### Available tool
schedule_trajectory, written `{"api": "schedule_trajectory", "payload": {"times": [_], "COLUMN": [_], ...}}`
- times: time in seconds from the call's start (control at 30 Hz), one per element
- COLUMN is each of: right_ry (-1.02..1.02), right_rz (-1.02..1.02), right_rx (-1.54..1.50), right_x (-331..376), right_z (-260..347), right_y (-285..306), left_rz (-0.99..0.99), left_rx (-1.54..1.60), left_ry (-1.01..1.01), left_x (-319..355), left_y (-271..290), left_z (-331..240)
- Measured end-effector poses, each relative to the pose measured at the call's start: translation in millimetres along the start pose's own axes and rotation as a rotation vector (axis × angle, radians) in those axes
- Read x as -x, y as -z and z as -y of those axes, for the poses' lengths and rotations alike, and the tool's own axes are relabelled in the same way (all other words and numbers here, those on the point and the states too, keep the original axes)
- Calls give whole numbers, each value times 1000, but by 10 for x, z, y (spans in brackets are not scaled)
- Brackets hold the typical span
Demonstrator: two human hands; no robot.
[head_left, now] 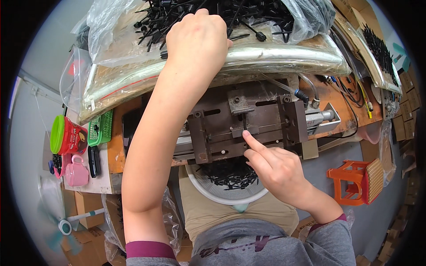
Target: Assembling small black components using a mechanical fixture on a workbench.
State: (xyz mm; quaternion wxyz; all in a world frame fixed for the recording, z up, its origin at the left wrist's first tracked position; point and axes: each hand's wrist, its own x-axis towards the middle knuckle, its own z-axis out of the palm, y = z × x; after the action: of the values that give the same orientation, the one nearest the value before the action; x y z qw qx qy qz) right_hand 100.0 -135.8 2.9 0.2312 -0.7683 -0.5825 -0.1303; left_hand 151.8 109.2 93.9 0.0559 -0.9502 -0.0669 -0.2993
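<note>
- Fingers of the right hand point(277, 170): forefinger stretched out straight, its tip touching the foot of a thin black pin point(245, 123) that stands upright in the middle of the metal jig point(248, 126); the other fingers are curled in toward the palm and hold nothing that shows.
- Fingers of the left hand point(197, 37): bent downward into the heap of black plastic pieces point(222, 15) in the clear bag point(306, 20) at the far side — the back of the hand hides the tips, so whether they grip a piece cannot be told.
- Left forearm runs from the lower edge straight up across the jig's left part to the bag.
- Jig: dark brown blocks bolted on rails, with a silver cylinder point(321, 117) and clear hoses at its right end; it sits on the orange-brown surface point(116, 146), between the bag and the person's lap.
- White round basket point(217, 193) just below the jig, on the lap, part-filled with more small black pieces.
- Left end of the surface: a red tub with a green lid point(66, 135), a green perforated tray point(101, 127), a pink cup point(76, 170) — well apart from both hands.
- Orange plastic stool point(355, 179) on the floor to the right.
- Second row of black pieces point(379, 48) on cardboard at the far right.
</note>
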Motion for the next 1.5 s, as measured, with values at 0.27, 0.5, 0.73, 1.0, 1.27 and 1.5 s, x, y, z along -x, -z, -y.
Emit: {"api": "schedule_trajectory", "payload": {"times": [0.27,0.5,0.73,1.0,1.27,1.5], "right_ry": [5,-60,16,-166,-87,-79], "right_rz": [65,-73,-514,-59,-324,-448], "right_rx": [84,-137,102,-136,-496,-586], "right_x": [-75,-283,-1304,-1537,-911,-322], "right_z": [11,-211,-1096,-1132,-739,-412], "right_y": [122,321,454,505,440,131], "left_rz": [-166,-92,36,122,173,-114], "left_rx": [311,952,737,371,400,530], "left_ry": [-35,249,0,-40,-168,-110], "left_x": [67,682,1615,1860,1713,1087], "left_y": [92,706,544,222,204,690], "left_z": [10,-311,-681,-838,-762,-368]}}
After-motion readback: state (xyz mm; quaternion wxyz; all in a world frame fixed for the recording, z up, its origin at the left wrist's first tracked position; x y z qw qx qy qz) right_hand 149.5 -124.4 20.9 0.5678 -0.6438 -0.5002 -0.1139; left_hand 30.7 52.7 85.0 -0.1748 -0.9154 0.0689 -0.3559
